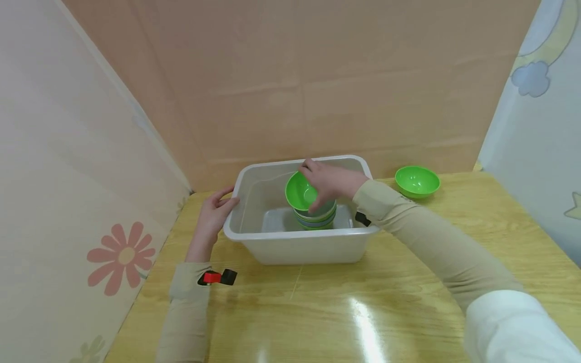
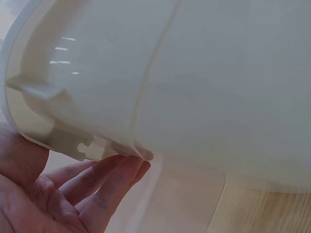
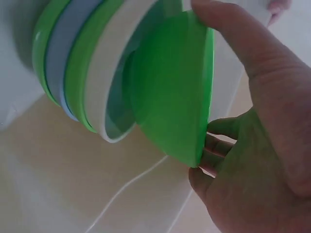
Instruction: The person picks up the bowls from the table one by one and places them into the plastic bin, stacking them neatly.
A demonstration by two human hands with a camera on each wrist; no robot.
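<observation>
Right hand [image 1: 333, 184] pinches tilted green bowl [image 1: 300, 191] over stack [image 1: 316, 218]; left hand [image 1: 217, 207], fingers relaxed, steadies tub [image 1: 290, 245]; level bowl, seat it centred.

Bin walls [image 1: 254, 191] around stacked bowls [image 1: 316, 218]

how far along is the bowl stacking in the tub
Mostly done. A stack of bowls already sits in the white tub. The right hand grips a tilted green bowl at the top of the stack, while the left hand touches the tub's rim. One green bowl on the table remains.
</observation>
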